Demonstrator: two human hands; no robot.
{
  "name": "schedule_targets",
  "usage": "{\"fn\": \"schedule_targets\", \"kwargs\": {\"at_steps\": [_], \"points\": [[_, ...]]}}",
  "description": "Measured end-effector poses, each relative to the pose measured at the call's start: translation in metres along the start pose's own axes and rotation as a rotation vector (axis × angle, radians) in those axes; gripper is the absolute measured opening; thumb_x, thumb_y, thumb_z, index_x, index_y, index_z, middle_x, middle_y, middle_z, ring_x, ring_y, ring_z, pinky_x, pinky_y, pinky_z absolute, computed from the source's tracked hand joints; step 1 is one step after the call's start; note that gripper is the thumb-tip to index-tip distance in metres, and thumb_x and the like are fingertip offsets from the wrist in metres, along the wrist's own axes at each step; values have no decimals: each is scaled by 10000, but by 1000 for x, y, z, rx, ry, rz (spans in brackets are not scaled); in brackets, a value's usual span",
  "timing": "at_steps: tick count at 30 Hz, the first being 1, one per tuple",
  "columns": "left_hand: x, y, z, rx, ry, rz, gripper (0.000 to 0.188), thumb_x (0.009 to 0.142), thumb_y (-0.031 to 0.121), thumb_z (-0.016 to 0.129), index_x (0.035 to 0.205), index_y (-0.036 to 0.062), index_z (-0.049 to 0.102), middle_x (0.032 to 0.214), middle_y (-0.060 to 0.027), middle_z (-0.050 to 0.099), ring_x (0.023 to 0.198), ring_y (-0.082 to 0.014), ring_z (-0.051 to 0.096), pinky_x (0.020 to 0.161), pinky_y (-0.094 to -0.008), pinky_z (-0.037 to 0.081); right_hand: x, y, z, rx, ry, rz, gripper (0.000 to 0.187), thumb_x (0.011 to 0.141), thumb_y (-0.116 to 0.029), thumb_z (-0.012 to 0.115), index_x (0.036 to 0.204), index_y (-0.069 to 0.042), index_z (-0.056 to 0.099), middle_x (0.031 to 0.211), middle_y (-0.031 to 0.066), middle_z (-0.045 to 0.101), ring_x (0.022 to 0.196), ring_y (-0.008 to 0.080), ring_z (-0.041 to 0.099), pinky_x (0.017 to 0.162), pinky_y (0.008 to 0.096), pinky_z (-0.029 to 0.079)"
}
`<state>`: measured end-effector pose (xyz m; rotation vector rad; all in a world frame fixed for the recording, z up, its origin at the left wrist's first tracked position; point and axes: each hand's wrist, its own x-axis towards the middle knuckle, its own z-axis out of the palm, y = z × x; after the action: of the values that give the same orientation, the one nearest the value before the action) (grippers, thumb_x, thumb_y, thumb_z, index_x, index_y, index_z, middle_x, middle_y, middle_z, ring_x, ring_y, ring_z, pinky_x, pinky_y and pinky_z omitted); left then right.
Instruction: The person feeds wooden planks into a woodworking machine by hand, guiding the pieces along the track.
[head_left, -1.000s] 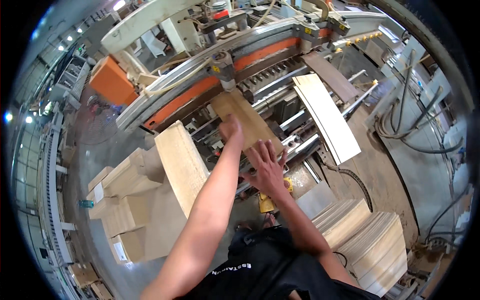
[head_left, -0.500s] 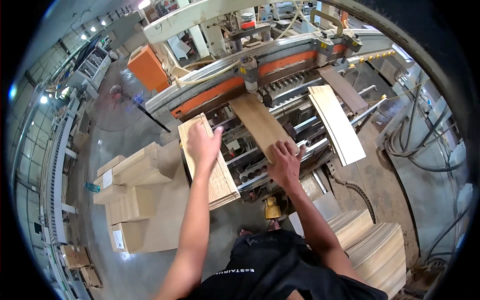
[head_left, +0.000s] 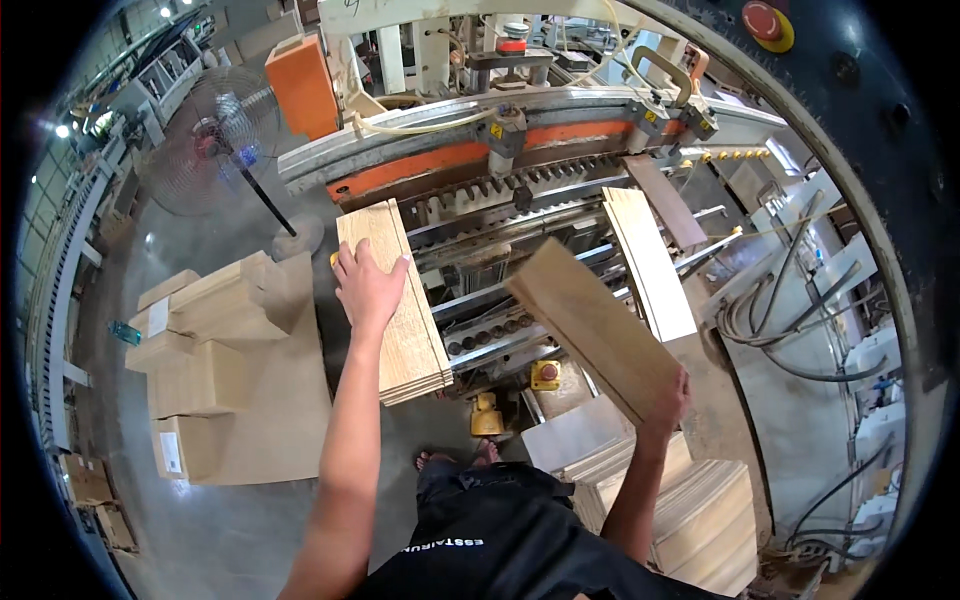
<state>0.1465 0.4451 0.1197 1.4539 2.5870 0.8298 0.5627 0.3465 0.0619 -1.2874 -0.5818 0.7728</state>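
My left hand [head_left: 370,288] lies with fingers spread on top of a short stack of pale wooden planks [head_left: 412,345] at the left end of the machine. At its near right end, a brown wooden plank [head_left: 590,325] is gripped by my right hand [head_left: 668,402]. That plank is tilted and held above the machine's rails [head_left: 485,300], its far end pointing left. Further right, a light plank [head_left: 650,265] lies across the rails, with a darker brown plank [head_left: 664,200] beyond it.
A large stack of planks [head_left: 705,525] stands at my lower right. Packed bundles [head_left: 215,380] sit on a brown sheet on the left. A machine beam with an orange strip [head_left: 420,172] runs behind the rails. Yellow-boxed button [head_left: 545,375], yellow pedal [head_left: 487,415], a fan [head_left: 215,140] and looped cables [head_left: 765,325] are around.
The brown plank has been lifted off the rails and swung right and toward me in my right hand. My left hand has opened out flat on the pale stack. The view has shifted.
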Motion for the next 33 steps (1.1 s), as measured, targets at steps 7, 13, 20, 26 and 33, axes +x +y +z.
{"fn": "schedule_targets", "kwargs": {"at_steps": [7, 13, 20, 26, 33], "points": [[1, -2, -2, -19, -28, -22, 720, 807, 478, 655, 1357, 77, 424, 1476, -178, 282, 1370, -353, 251, 1034, -571, 321, 18, -28, -56, 255, 43, 62, 582, 998, -431, 361, 1320, 49, 432, 1299, 178, 505, 1119, 283, 558, 949, 399, 447], [-1, 2, 0, -23, -37, -18, 712, 810, 469, 654, 1355, 74, 423, 1476, -179, 283, 1368, -357, 254, 1029, -583, 325, 78, 27, -72, 377, 211, 139, 521, 984, -338, 450, 1300, 76, 420, 1288, 189, 522, 1125, 305, 569, 935, 428, 495], [-2, -2, -3, -41, -26, -20, 709, 805, 454, 660, 1353, 72, 424, 1472, -182, 290, 1360, -364, 265, 1036, -576, 317, 123, 33, 11, 435, 101, 241, 444, 1002, -299, 357, 1275, 29, 480, 1244, 159, 577, 1081, 284, 600, 936, 410, 497], [-2, 1, -5, -71, -28, -13, 689, 803, 420, 665, 1328, 38, 434, 1457, -199, 291, 1358, -377, 253, 1016, -584, 331, 150, 28, 57, 496, 69, 287, 449, 1014, -283, 281, 1283, 19, 475, 1260, 147, 570, 1090, 302, 595, 947, 427, 498], [-2, -1, -5, -76, -26, -20, 684, 804, 423, 664, 1327, 44, 439, 1455, -193, 295, 1357, -370, 258, 1017, -574, 336, 161, 33, 80, 445, 211, 298, 414, 986, -281, 462, 1279, 11, 487, 1230, 140, 592, 1060, 290, 616, 867, 457, 541]]}}
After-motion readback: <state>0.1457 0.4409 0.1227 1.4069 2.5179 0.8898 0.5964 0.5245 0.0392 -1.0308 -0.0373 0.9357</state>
